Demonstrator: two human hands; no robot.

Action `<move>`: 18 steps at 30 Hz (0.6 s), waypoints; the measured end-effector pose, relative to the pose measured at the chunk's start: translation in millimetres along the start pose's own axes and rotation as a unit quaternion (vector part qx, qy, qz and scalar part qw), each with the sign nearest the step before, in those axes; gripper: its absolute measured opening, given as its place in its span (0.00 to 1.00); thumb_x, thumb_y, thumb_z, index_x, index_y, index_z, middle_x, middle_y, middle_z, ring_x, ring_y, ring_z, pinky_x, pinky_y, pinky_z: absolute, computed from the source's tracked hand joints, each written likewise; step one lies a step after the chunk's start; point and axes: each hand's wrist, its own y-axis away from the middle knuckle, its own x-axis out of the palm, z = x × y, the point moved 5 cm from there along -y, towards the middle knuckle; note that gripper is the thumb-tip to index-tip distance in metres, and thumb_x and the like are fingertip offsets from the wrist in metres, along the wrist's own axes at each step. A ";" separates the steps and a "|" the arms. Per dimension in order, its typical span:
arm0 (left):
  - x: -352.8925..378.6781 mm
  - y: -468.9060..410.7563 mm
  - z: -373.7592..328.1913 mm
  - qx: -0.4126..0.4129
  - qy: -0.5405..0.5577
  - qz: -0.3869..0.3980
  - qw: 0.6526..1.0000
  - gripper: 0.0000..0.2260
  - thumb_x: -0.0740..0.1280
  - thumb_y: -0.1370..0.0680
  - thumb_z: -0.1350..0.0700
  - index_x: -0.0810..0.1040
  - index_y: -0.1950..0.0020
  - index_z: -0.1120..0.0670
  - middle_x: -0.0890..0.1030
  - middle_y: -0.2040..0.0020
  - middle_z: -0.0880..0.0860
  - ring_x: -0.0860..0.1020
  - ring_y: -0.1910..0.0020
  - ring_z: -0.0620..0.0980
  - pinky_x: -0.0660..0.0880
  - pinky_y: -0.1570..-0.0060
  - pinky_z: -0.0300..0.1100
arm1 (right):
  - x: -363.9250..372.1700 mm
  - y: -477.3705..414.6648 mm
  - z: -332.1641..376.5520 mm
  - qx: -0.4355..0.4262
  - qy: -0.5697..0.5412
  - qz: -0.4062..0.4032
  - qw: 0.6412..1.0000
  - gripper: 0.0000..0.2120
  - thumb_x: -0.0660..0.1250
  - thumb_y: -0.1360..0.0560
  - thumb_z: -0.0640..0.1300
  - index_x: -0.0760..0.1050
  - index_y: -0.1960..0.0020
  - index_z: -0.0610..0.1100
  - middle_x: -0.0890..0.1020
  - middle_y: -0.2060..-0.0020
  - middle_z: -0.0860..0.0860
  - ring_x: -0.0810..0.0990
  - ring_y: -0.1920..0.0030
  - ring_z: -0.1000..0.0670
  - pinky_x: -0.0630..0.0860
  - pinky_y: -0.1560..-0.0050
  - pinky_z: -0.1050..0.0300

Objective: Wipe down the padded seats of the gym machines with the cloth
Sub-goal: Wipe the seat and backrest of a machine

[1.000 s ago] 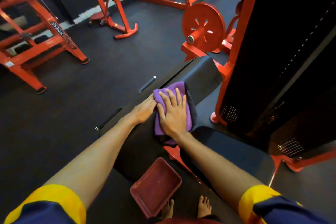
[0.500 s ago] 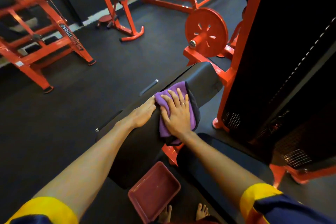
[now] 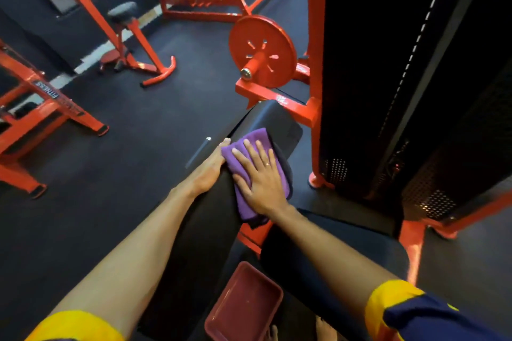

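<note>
Cloth [image 3: 256, 138] flat on pad [image 3: 274, 116], right hand [image 3: 263, 185] pressing it, fingers [image 3: 251, 156] spread straight. Left hand [image 3: 207, 171] beside, fingers straight on pad edge.

Right hand [image 3: 260, 183] lies flat on top, so the middle of the cloth [image 3: 257, 137] is covered; left hand [image 3: 209, 170] shows one fingertip at the cloth's corner, its other fingers out of sight over the padded seat's [image 3: 271, 116] edge; the seat's near end is lost under the left forearm; down low, the red tray [image 3: 243, 302] is cut by the bottom edge, and so are the bare toes [image 3: 273, 333] beside it; the label [image 3: 45, 89] on the orange frame is too blurred to read; the black tower [image 3: 388, 63] runs off top and right.
</note>
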 end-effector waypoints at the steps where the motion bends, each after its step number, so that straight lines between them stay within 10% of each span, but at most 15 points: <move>1: -0.4 -7.5 0.9 -0.003 -0.011 0.006 1.000 0.20 0.49 0.12 0.57 0.56 0.19 0.51 0.58 0.20 0.44 0.55 0.21 0.39 0.50 0.26 0.30 | -2.2 -0.9 -17.9 -0.007 0.004 -0.001 1.000 0.28 0.55 0.17 0.59 0.61 0.19 0.53 0.57 0.18 0.49 0.51 0.18 0.44 0.48 0.20 0.40; 8: 2.8 -45.8 -4.7 -0.011 -0.044 0.039 0.998 0.23 0.48 0.12 0.58 0.50 0.16 0.51 0.50 0.17 0.46 0.49 0.20 0.40 0.44 0.20 0.41 | -15.3 -56.2 -69.2 0.314 -0.084 -0.038 0.945 0.29 0.53 0.18 0.58 0.57 0.18 0.54 0.54 0.17 0.49 0.49 0.18 0.46 0.42 0.19 0.42; 14: 9.3 -73.6 -20.2 0.001 -0.027 0.032 0.999 0.22 0.49 0.12 0.59 0.51 0.17 0.54 0.52 0.17 0.50 0.51 0.19 0.44 0.47 0.25 0.34 | -5.3 -28.3 -37.0 0.195 -0.038 -0.038 0.979 0.31 0.54 0.20 0.63 0.58 0.18 0.57 0.56 0.18 0.51 0.49 0.17 0.47 0.41 0.19 0.44; 18: 10.7 -85.8 -22.3 0.000 -0.042 0.040 0.998 0.24 0.49 0.13 0.60 0.49 0.16 0.53 0.49 0.17 0.49 0.49 0.19 0.43 0.45 0.27 0.32 | -8.1 -40.8 -89.1 0.346 -0.113 -0.068 0.929 0.34 0.52 0.21 0.65 0.54 0.17 0.57 0.53 0.17 0.52 0.46 0.17 0.45 0.43 0.19 0.44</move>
